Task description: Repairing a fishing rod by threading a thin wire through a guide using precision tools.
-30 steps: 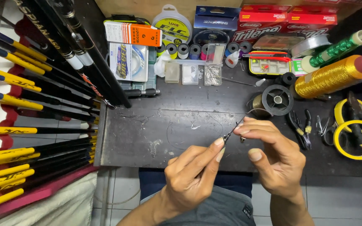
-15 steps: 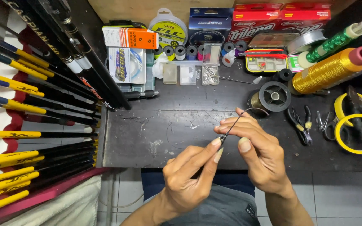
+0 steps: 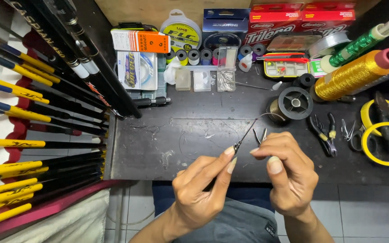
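Over the near edge of the dark workbench (image 3: 167,148), two hands pinch one thin rod tip.

Left hand (image 3: 203,189) rises palm-in, thumb and forefinger pressed together on the slim dark rod tip (image 3: 244,137), which slants up to the right. Right hand (image 3: 289,173) curls beside it, fingertips nipped on a small wire guide (image 3: 261,135) at the rod. Beyond sits a black thread spool (image 3: 295,103), pliers (image 3: 323,132) to its right, and a gold thread cone (image 3: 354,74) farther back.
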